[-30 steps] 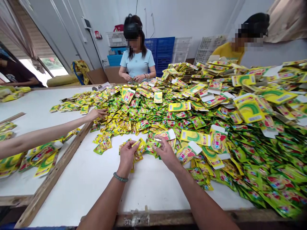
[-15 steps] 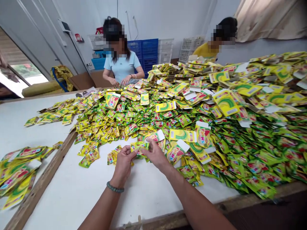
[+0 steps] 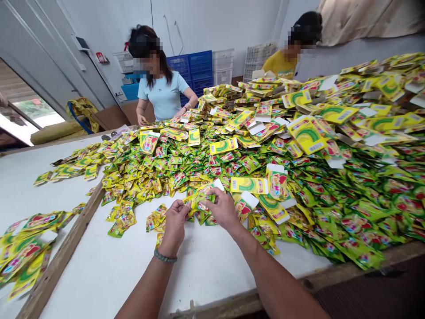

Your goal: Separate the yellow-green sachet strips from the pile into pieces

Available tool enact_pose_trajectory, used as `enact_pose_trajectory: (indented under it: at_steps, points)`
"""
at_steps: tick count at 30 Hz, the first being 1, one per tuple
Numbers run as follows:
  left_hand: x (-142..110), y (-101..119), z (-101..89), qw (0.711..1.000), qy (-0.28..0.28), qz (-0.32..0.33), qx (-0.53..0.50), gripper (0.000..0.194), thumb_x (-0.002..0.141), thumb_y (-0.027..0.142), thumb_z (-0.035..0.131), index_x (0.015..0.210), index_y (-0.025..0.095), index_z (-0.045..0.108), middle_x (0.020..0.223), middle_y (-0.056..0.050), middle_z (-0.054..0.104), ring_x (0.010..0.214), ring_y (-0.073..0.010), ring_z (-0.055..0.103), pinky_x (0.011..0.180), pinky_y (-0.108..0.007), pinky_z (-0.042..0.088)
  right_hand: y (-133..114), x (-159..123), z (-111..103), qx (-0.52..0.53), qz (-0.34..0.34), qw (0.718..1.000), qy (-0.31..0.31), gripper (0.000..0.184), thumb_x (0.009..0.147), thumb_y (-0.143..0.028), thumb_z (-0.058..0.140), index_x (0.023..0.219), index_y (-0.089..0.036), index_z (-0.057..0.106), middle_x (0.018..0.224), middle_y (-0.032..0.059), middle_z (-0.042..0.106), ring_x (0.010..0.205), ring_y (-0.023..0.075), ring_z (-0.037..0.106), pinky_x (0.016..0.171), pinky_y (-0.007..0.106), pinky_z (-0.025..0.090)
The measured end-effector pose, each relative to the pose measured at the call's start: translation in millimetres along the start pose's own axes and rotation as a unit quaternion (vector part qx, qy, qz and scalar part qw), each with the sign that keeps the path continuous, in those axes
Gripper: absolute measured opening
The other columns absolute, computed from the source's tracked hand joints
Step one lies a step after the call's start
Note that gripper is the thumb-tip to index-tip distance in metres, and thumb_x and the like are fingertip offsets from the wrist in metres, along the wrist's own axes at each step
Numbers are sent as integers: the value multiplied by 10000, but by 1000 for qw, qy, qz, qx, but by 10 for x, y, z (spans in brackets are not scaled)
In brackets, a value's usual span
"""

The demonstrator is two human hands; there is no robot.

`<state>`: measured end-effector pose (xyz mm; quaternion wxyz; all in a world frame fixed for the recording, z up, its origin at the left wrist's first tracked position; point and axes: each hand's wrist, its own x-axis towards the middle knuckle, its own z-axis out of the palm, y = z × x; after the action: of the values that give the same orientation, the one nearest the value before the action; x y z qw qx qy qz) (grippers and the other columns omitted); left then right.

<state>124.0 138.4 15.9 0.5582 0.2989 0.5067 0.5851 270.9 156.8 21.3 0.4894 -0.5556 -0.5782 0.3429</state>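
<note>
My left hand [image 3: 175,221], with a beaded bracelet at the wrist, is closed in a pinch on the left end of small yellow-green sachets [image 3: 196,203]. At their other end my right hand [image 3: 224,208] is closed too, thumb and fingers on the sachets. How many lie between my hands, I cannot tell. Just behind them a printed carton [image 3: 217,185] shows a white flap, partly covered. More flat cartons [image 3: 249,185] rest beside my right hand on loose sachets. Left of my left hand lie small groups of yellow sachets [image 3: 123,217] on the white tabletop [image 3: 133,270].
A large heap of green sachets [image 3: 352,221] and cartons [image 3: 305,135] spreads across the back and right. A wooden strip [image 3: 63,252] divides the table, with filled-looking cartons [image 3: 26,248] beyond it. Two people [image 3: 164,95] work across the heap, before blue crates [image 3: 201,66].
The sachets between my hands have tilted, right end higher. My right hand has risen slightly. The co-worker in light blue has moved their hands apart. The view has shifted a little.
</note>
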Motion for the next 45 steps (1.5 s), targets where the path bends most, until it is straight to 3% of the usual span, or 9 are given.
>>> enact_pose_trajectory:
  at_steps: [5,10,15,19,23,28,31,37,45]
  points:
    - [-66,-1,64,999,-21,9,-29,363,598,310,774,745,183,468,578,82,498,506,-54,468,514,-173,377,59,4,134,190,112,975,-1,343,655,-409,657,883,-192,521,778,18,594,656,161,578,529,269,489]
    - [-102,52,44,998,-52,32,16,365,572,271,795,721,178,475,542,92,461,505,-52,458,550,-173,388,18,-43,143,105,42,993,-33,292,701,-375,638,906,-174,584,810,29,613,738,155,567,704,288,477]
    - [-38,140,34,992,-108,30,58,329,579,251,783,689,175,483,555,74,477,516,-64,465,555,-190,388,-50,-40,7,36,32,992,-113,305,747,-474,589,804,-174,593,669,-15,562,614,133,499,560,243,412]
    - [148,253,195,976,-139,47,161,323,603,312,760,829,169,579,786,-31,624,702,-151,577,658,-257,432,-75,42,-142,-49,43,997,35,277,760,-459,573,742,-184,559,666,11,565,611,152,486,587,269,398]
    - [420,248,399,890,-100,200,397,404,565,322,770,918,187,628,906,-91,636,868,-244,560,743,-309,392,-65,128,-288,-68,39,978,191,260,795,-431,522,863,-184,566,797,77,621,733,209,535,701,325,416]
    - [633,120,481,804,-157,256,513,371,448,264,821,765,187,642,782,-70,621,807,-254,542,696,-291,357,-16,153,-317,-29,23,979,202,303,798,-392,518,1025,-196,564,894,89,643,841,236,569,771,353,430]
    - [579,143,394,826,-176,243,477,244,525,335,786,626,194,615,649,-17,570,655,-189,509,619,-259,340,-19,160,-312,6,26,982,187,314,787,-384,539,1039,-198,564,894,78,650,848,225,579,773,340,441]
    - [163,311,105,943,-200,91,250,265,633,368,730,798,175,653,727,-13,635,639,-149,549,590,-224,404,-34,155,-297,-26,13,997,71,306,749,-410,601,966,-195,612,856,68,649,838,229,577,770,341,442]
    - [-197,294,-231,960,-192,0,205,276,627,335,757,824,170,656,785,-34,695,638,-141,605,586,-219,451,-48,62,-213,-62,-71,986,-138,157,716,-347,658,725,-194,625,758,9,628,723,171,553,664,261,414]
